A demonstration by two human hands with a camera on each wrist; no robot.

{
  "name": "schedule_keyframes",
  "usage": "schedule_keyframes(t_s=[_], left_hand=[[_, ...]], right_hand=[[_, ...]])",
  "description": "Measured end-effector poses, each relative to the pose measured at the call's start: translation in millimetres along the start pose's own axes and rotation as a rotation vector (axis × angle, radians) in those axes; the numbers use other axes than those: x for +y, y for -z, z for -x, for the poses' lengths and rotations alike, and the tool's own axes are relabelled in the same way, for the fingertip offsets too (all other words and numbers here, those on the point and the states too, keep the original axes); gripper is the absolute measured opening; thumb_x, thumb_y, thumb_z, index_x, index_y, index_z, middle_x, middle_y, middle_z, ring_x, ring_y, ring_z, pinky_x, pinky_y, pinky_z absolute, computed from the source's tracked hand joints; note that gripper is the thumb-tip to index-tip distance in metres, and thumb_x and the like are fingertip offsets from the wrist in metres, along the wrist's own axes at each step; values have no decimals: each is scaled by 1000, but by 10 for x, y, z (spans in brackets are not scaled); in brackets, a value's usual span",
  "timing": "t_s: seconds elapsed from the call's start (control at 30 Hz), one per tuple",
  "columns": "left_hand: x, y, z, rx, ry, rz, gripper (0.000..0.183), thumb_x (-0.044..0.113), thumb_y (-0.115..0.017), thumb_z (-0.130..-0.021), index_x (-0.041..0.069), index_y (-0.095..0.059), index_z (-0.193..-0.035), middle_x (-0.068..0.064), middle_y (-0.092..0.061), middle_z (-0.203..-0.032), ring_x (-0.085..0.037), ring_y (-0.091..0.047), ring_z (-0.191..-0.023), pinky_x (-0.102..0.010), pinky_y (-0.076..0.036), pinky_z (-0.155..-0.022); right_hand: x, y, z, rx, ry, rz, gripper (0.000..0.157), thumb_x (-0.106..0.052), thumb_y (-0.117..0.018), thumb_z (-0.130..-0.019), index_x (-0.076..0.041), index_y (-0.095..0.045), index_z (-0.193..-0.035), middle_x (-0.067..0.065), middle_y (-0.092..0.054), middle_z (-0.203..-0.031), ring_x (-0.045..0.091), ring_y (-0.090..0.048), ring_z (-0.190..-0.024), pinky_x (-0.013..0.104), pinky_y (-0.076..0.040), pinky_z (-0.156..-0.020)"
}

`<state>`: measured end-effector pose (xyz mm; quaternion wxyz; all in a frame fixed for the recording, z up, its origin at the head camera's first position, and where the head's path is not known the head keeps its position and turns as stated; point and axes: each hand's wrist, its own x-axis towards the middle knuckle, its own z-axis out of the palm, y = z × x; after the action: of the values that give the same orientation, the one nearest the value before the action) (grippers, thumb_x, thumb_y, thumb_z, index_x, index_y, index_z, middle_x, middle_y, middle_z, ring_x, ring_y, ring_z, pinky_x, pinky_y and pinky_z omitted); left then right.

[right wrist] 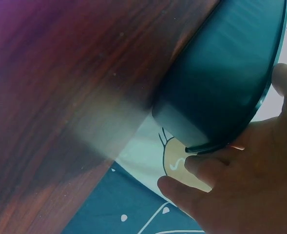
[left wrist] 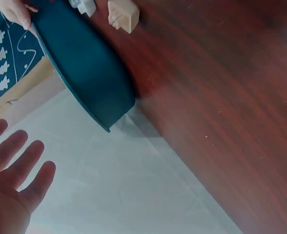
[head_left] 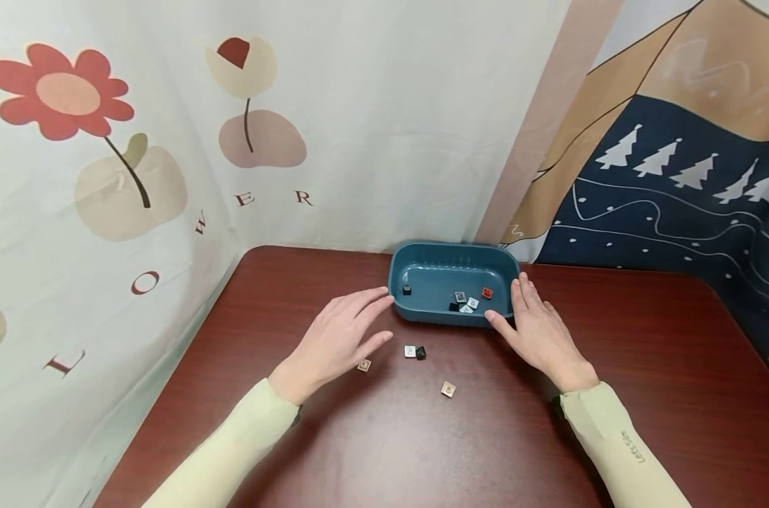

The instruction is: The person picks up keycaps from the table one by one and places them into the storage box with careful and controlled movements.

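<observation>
A blue-green plastic bin [head_left: 461, 319] stands at the table's back edge with several small keycaps in it, among them a red keycap [head_left: 487, 293] and a black keycap [head_left: 407, 289]. My right hand [head_left: 543, 339] rests on the bin's right front corner, thumb at the front rim and straight fingers along the right side. Beside the bin's left end is my left hand [head_left: 336, 339], fingers extended and spread; the left wrist view shows them apart from the bin wall. A beige keycap [head_left: 364, 365] lies just under the left thumb.
On the dark red wooden table [head_left: 384, 451], a white keycap [head_left: 410, 351] and a black keycap [head_left: 421, 353] lie side by side before the bin. Another beige keycap [head_left: 448, 389] lies nearer. Behind the table hangs a printed curtain [head_left: 372, 141].
</observation>
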<state>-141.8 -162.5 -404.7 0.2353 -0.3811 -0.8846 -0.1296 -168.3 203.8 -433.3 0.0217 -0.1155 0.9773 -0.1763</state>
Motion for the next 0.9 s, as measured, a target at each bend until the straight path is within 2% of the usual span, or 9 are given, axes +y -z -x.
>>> schedule_keyframes(t_s=[0.13, 0.4, 0.73, 0.9], left_hand=[[22, -6, 97, -33, -32, 0, 56, 35, -76, -94, 6, -63, -140, -12, -60, -145, -29, -58, -131, -48, -49, -104], [21, -47, 264, -144, -46, -37, 48, 36, -77, -95, 9, -68, -134, -7, -65, -136, -26, -63, -122, -44, -52, -97], [25, -91, 230, -265, -69, -61, 51, 45, -74, -95, 10, -68, -133, -8, -64, -138, -27, -62, -124, -45, -53, -96], [27, -114, 245, -324, -67, -72, 51, 47, -75, -94, 13, -69, -131, -8, -64, -137, -27, -65, -120, -44, -54, -93]], right_hand=[[4, 10, 1, -6, -4, -3, 101, -68, -38, -103, 11, -14, -160, 29, -8, -169, 47, -13, -155, 68, -20, -117], [2, 16, 1, -14, -4, -3, 101, -69, -38, -103, 11, -14, -160, 29, -7, -169, 47, -12, -155, 68, -20, -117], [9, 17, 5, -12, 0, -5, 101, -69, -38, -103, 11, -14, -160, 29, -7, -169, 48, -13, -155, 68, -21, -117], [7, 6, 4, -12, -2, -6, 101, -69, -38, -103, 11, -14, -160, 29, -7, -169, 48, -13, -155, 68, -21, -117]])
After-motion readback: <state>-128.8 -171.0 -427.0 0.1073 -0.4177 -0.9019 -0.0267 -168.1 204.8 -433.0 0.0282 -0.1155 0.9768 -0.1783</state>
